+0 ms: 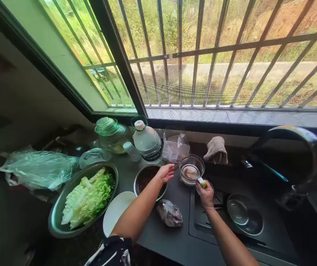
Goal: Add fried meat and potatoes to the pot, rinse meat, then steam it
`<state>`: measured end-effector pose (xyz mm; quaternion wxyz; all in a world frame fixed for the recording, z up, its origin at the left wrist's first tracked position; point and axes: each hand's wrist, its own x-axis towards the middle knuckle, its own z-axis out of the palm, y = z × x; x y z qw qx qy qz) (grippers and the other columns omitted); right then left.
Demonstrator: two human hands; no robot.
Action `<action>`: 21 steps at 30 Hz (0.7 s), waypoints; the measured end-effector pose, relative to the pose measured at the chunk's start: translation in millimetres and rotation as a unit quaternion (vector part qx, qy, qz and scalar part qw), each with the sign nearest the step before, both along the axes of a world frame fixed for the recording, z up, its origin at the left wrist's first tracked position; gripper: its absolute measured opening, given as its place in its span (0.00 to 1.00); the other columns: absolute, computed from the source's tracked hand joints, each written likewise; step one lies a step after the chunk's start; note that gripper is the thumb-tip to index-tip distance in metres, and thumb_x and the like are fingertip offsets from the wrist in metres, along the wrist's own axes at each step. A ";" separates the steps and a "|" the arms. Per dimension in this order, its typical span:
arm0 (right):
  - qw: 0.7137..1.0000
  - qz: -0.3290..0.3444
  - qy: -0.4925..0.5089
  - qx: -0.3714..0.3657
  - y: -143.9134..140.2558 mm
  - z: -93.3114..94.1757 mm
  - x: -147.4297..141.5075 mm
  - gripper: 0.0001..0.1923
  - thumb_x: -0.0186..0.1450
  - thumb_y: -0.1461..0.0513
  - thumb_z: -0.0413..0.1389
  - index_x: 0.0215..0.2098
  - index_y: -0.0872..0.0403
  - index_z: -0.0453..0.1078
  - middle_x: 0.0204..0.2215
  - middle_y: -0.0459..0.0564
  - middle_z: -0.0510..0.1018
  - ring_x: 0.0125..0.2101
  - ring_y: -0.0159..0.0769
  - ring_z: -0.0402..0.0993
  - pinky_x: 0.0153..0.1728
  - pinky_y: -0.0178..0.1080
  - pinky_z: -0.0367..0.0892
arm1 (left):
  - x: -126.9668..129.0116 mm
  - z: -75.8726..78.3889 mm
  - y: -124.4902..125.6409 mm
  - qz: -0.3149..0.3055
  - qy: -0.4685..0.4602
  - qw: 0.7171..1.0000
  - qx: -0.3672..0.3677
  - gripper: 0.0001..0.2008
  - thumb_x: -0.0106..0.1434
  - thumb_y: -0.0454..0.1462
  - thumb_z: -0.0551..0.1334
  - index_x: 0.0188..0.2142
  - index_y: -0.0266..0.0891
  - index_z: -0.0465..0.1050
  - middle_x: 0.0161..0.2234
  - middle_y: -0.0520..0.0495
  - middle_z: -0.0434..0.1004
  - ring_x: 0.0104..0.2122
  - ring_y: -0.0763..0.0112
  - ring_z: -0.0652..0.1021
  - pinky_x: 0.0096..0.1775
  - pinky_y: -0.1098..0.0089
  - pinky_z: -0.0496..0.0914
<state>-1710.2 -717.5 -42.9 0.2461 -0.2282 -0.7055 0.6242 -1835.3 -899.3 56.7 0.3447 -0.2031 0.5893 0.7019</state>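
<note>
My left hand (167,173) reaches over the right rim of a metal bowl (147,178) with dark contents; its fingers are stretched out and it holds nothing. My right hand (206,195) is closed on a small white-and-green item (202,182), whose kind I cannot make out. This item is at the lower right rim of a clear glass bowl (184,173), which contains liquid and something pale and reddish. Just below the metal bowl lies a plastic-wrapped dark bundle (169,213). A white plate (116,210) is partly covered by my left forearm.
Cabbage leaves (88,199) fill a large metal basin (55,221) at left. Behind stand a large water bottle (147,142), a green-lidded jar (107,127) and a plastic container (176,147). At right are a cloth (216,147), the sink with a bowl (244,214), and a curved faucet (310,144).
</note>
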 end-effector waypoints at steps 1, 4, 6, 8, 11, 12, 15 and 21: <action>1.000 -0.006 -0.005 0.005 -4.3 -0.2 -2.1 0.24 0.52 0.42 0.57 0.25 0.54 0.62 0.20 0.40 0.63 0.22 0.27 0.57 0.24 0.30 0.56 | 5.6 -0.4 0.1 -0.005 0.018 1.000 -0.012 0.07 0.59 0.39 0.59 0.37 0.39 0.71 0.44 0.44 0.72 0.34 0.72 0.72 0.39 0.68 0.69; 0.999 0.006 -0.028 0.034 -15.7 4.9 -4.9 0.25 0.54 0.41 0.54 0.26 0.54 0.61 0.20 0.41 0.63 0.23 0.29 0.58 0.26 0.31 0.58 | 19.6 -2.6 6.4 -0.022 0.061 0.997 -0.039 0.15 0.57 0.40 0.63 0.44 0.42 0.71 0.49 0.43 0.70 0.36 0.69 0.72 0.37 0.67 0.71; 0.995 0.039 -0.047 0.084 -15.3 15.0 -3.1 0.25 0.54 0.41 0.54 0.29 0.55 0.64 0.24 0.44 0.66 0.27 0.31 0.61 0.29 0.33 0.60 | 27.0 -3.4 12.9 -0.024 0.075 0.996 -0.043 0.25 0.55 0.41 0.65 0.52 0.42 0.66 0.51 0.41 0.68 0.35 0.69 0.72 0.34 0.67 0.72; 0.986 0.042 -0.060 0.150 -2.0 32.4 1.2 0.27 0.56 0.42 0.53 0.37 0.56 0.66 0.32 0.49 0.69 0.33 0.36 0.65 0.36 0.36 0.62 | 34.6 -3.4 18.9 -0.015 0.079 0.996 -0.039 0.34 0.55 0.43 0.65 0.59 0.41 0.57 0.53 0.37 0.64 0.31 0.72 0.73 0.30 0.68 0.73; 0.961 -0.061 -0.072 0.259 39.8 70.5 3.4 0.27 0.63 0.47 0.45 0.50 0.58 0.63 0.39 0.55 0.68 0.40 0.40 0.65 0.44 0.41 0.60 | 48.1 -3.6 27.2 0.001 0.084 0.996 -0.026 0.40 0.57 0.44 0.63 0.64 0.44 0.45 0.55 0.34 0.60 0.27 0.75 0.74 0.27 0.68 0.74; 0.943 -0.097 -0.080 0.307 54.9 84.2 0.6 0.26 0.65 0.50 0.44 0.51 0.60 0.63 0.39 0.57 0.68 0.40 0.42 0.64 0.45 0.42 0.59 | 52.7 -4.2 30.6 0.006 0.084 0.996 -0.018 0.40 0.58 0.43 0.62 0.64 0.45 0.42 0.56 0.34 0.59 0.27 0.75 0.74 0.28 0.68 0.74; 0.876 -0.020 -0.138 0.461 81.4 120.3 -22.0 0.19 0.66 0.59 0.41 0.43 0.62 0.69 0.36 0.60 0.70 0.42 0.45 0.63 0.47 0.44 0.56 | 63.0 -7.8 44.6 0.033 0.080 0.996 0.008 0.41 0.58 0.40 0.62 0.64 0.50 0.38 0.56 0.35 0.57 0.28 0.76 0.75 0.30 0.70 0.74; 0.808 0.183 -0.244 0.504 40.1 159.9 -93.7 0.16 0.66 0.67 0.40 0.38 0.63 0.70 0.36 0.59 0.73 0.37 0.37 0.67 0.39 0.35 0.57 | 59.6 -12.7 79.6 0.119 0.082 0.989 0.043 0.46 0.54 0.36 0.66 0.64 0.48 0.38 0.51 0.39 0.65 0.32 0.74 0.77 0.32 0.74 0.73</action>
